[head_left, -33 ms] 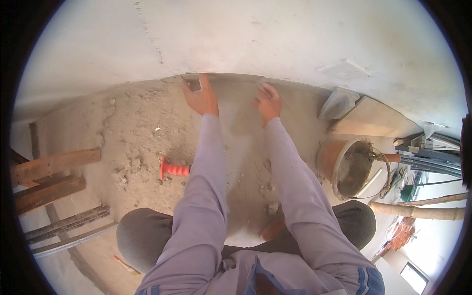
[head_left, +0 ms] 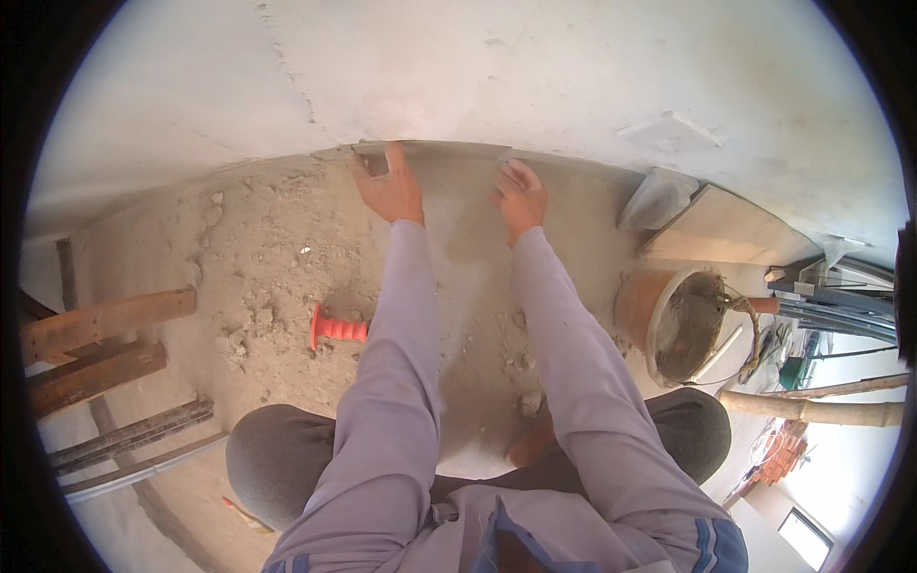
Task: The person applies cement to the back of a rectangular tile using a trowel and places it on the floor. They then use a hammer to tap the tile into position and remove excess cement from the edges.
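Observation:
A thin grey strip, like a narrow tile or board, runs along the foot of the white wall in front of me. My left hand is at its left part, thumb and fingers spread apart, with the tips against the strip. Beside the right end of the strip is my right hand, its fingers curled closed. Whatever those fingers pinch, if anything, is too small to make out. On the dusty floor, left of my left forearm, lies a red ribbed hand grip with a round flange; part of it may be behind the sleeve.
Rubble covers the floor at left, near wooden beams. To the right stands an orange bucket with grey residue inside. A board and a plastic bag lean by the wall. A bamboo pole lies farther right.

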`<state>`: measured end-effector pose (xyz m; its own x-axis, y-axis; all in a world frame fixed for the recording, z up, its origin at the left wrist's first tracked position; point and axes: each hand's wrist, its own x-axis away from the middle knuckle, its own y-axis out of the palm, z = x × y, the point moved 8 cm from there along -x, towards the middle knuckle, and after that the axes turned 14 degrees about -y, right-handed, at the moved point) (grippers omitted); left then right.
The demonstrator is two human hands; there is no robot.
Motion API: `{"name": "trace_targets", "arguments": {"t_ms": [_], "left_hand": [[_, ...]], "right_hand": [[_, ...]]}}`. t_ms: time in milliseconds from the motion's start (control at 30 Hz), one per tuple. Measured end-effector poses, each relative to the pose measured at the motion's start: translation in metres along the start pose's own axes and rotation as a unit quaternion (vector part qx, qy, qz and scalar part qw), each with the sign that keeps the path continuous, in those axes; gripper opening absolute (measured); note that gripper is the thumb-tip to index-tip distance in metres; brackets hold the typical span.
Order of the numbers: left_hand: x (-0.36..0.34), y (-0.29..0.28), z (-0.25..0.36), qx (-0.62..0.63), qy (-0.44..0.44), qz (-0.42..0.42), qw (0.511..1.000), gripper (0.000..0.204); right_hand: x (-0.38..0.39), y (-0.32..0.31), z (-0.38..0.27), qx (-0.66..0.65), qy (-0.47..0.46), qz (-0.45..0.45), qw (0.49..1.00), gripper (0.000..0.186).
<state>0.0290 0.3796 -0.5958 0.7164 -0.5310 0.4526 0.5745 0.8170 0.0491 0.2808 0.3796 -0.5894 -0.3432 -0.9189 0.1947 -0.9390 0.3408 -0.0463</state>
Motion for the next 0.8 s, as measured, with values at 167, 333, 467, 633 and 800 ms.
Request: {"name": "trace_targets", "arguments": {"t_ms": [167,333,467,633,800], "left_hand": [[-0.011,-0.001,-0.007,0.028,-0.016,-0.013,0.999,0.075],[-0.021,-0.001,-0.013,0.048,-0.009,-0.064,0.997,0.071],[-0.028,-0.008,-0.013,0.023,0.029,-0.055,0.998,0.071],[0.002,0.009,0.002,0.008,0.055,-0.066,0.996,0.078],[-0.008,-0.006,-0.006,0.017,0.041,-0.040,0.998,0.081]], "right_hand": [[0.006,0.005,0.002,-0.021,0.033,0.007,0.999,0.040],[0.005,0.006,-0.013,-0.055,0.004,0.024,0.998,0.038],[0.007,0.016,-0.022,-0.027,-0.022,0.043,0.998,0.031],[-0.024,-0.011,0.004,0.116,-0.177,0.059,0.976,0.032],[-0.014,0.006,-0.021,0.167,-0.185,0.061,0.966,0.033]]}}
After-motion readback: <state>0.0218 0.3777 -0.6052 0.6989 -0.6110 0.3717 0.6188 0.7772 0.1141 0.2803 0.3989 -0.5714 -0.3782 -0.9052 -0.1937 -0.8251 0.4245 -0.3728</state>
